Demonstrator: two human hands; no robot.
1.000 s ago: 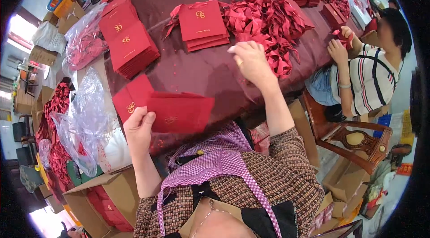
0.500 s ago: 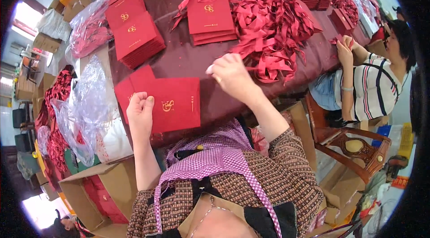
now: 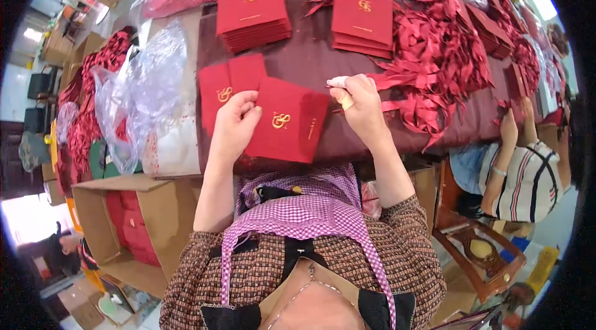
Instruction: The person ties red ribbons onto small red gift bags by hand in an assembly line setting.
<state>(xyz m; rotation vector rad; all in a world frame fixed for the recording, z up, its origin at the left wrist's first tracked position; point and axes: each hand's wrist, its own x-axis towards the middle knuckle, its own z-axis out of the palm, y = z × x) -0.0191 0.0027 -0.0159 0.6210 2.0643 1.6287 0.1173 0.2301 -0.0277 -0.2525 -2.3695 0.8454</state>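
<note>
At the near edge of the worktop [image 3: 301, 57], your left hand [image 3: 237, 117] pinches the red pouch [image 3: 282, 134] by its upper left side; the pouch now tilts, right end lower, where half a second ago it lay level. Your right hand [image 3: 360, 105] has come from beside the ribbons to the pouch's upper right corner, so both hands now attend to it. Its fingers are bunched together; whether they grip a ribbon, you cannot tell from here. Just beyond your left hand lie loose pouches [image 3: 247, 70]; farther off are the large stack [image 3: 251, 16], the small stack [image 3: 363, 22] and the ribbons [image 3: 434, 50].
</note>
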